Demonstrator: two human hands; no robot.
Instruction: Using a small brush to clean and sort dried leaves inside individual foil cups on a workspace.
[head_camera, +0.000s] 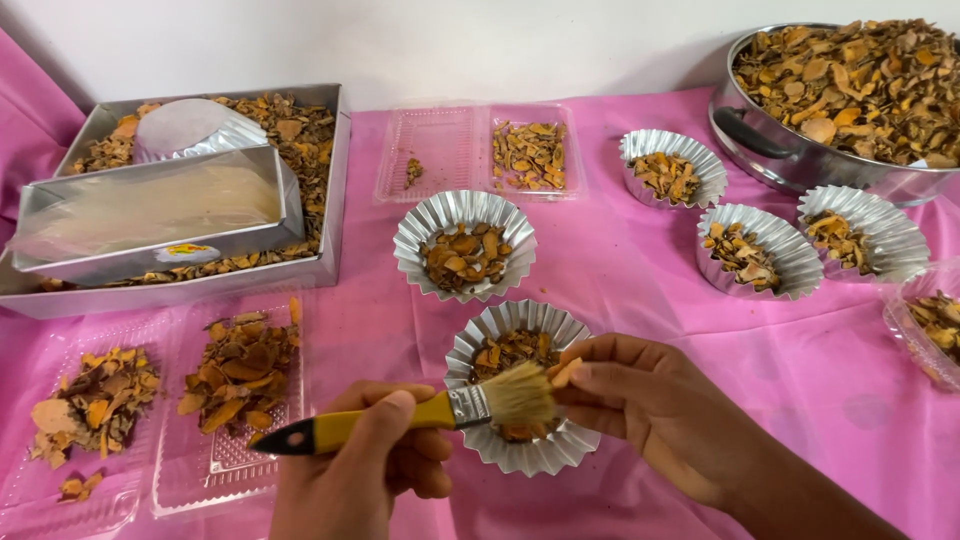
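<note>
The left hand (365, 470) wraps its fingers (385, 425) around the yellow handle of a brush (420, 412), whose pale bristles point toward the right hand (640, 405). That hand's fingers (590, 372) are pressed together, pinching a small orange dried chip (566, 373) right at the bristle tips. Directly under both sets of fingers sits a fluted foil cup (520, 455) of dried orange-brown pieces on the pink-covered bench (640, 270). Just beyond the fingers stands a second filled foil cup (412, 245). Outward from the left fingers lie clear plastic trays (215, 470) with more pieces; well beyond the right fingers sit three foil cups (790, 255) and a metal pan (790, 160) heaped full.
</note>
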